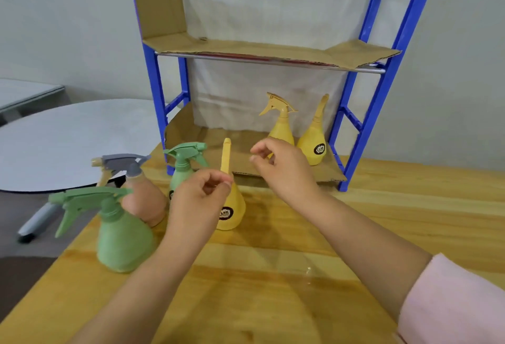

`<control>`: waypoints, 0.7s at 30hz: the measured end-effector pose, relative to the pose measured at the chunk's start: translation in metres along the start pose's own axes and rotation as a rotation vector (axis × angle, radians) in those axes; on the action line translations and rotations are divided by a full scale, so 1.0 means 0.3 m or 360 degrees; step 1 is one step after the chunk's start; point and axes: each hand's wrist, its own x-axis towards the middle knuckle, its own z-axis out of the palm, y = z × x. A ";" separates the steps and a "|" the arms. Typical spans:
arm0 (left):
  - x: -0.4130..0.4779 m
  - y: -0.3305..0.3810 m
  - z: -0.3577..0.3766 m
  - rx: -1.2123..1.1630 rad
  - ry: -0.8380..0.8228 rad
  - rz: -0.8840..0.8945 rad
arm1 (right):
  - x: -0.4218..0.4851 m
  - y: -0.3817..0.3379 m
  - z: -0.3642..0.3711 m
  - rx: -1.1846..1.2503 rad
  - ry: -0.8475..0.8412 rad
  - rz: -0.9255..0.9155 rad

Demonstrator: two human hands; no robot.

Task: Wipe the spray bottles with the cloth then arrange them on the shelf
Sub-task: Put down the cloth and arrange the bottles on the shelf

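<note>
A left hand (199, 196) and a right hand (284, 171) are hovering before the blue shelf (153, 75), fingers loosely curled, holding nothing. A trigger-topped yellow bottle (281, 130) and a labelled yellow bottle (314, 135) are standing on the shelf's bottom tier, at its right end. A third yellow bottle (232, 207), a pink bottle (144, 201), a far green bottle (183, 171) and a near green bottle (123, 234) are standing on the wooden table (382, 220) by the shelf's left post.
</note>
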 end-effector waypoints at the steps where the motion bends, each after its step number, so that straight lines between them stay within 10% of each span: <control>1: -0.007 -0.011 -0.020 -0.0009 0.0032 -0.0008 | 0.005 -0.033 0.021 -0.0008 -0.0025 0.0010; 21: 0.060 -0.085 -0.114 0.0002 -0.0077 0.0095 | 0.149 -0.112 0.133 -0.0364 -0.0144 0.0236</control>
